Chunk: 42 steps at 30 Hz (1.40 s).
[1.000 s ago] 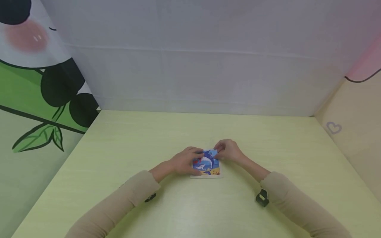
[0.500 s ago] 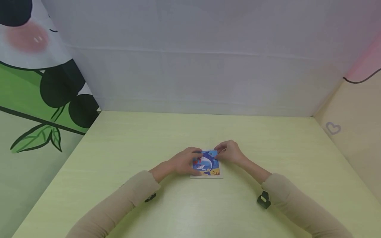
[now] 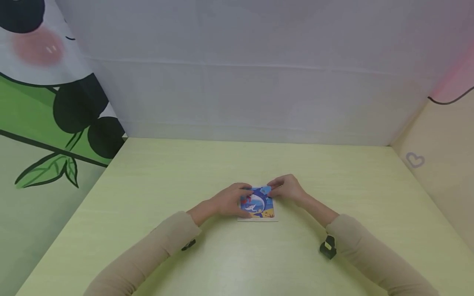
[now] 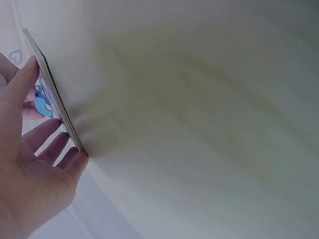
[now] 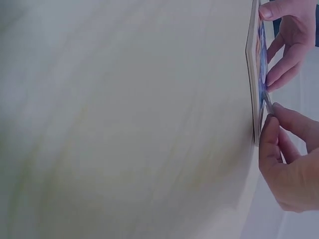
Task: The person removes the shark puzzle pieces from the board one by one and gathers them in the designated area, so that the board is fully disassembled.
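Green tabletop [image 3: 155, 172] around puzzle board [image 3: 259, 205]

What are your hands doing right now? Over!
Left hand flat on puzzle board. Right hand pinching a piece at its far corner. Nothing else near on the table.

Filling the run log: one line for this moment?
left hand: rests on puzzle | right hand: pinches piece at far corner | table

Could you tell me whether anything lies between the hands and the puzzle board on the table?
Nothing visible does. The left hand rests its fingers on the puzzle board, and the right hand pinches a small piece at its far corner. The table around it shows nothing else.
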### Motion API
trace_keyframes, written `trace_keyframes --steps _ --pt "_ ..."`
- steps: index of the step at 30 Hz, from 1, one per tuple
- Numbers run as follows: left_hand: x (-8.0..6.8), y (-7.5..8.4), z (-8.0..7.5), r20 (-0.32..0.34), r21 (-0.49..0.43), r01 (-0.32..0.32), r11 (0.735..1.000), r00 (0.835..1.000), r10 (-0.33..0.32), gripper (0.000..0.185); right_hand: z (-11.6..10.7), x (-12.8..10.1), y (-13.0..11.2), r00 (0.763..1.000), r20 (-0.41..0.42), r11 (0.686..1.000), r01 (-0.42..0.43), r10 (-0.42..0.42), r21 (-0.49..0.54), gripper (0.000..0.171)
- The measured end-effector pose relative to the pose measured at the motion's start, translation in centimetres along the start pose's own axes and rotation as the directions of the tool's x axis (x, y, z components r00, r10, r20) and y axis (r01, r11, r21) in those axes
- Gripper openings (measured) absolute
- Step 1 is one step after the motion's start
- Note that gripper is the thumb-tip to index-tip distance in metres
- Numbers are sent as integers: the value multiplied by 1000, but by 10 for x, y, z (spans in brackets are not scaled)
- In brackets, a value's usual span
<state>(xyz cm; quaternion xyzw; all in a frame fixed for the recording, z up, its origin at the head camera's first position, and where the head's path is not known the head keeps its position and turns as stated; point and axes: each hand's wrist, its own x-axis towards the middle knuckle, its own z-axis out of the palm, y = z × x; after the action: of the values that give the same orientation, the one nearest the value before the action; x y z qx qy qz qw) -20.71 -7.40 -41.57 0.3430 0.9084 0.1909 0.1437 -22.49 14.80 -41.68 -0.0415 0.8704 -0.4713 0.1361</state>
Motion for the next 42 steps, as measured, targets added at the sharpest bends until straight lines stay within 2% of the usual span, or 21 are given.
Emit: trace_keyframes --steps 5,12,20,30,42 --pt "2 -3 2 0 -4 7 1000 1000 -7 72 -4 -1 0 1000 11 998 -7 6 65 34" --pt "1 -8 4 -13 11 28 1000 1000 -28 71 -19 -3 5 999 35 991 34 -39 127 35" --pt "-6 -15 1 -43 55 36 998 998 -34 70 -48 -2 21 998 5 994 54 -55 100 35" --pt "-17 -24 -1 -50 31 52 998 997 -51 74 -78 0 48 999 -3 992 47 -47 117 38" --pt "-23 -21 -5 -47 -6 41 999 998 -41 73 -91 3 67 1000 -22 1000 14 -14 -17 37"
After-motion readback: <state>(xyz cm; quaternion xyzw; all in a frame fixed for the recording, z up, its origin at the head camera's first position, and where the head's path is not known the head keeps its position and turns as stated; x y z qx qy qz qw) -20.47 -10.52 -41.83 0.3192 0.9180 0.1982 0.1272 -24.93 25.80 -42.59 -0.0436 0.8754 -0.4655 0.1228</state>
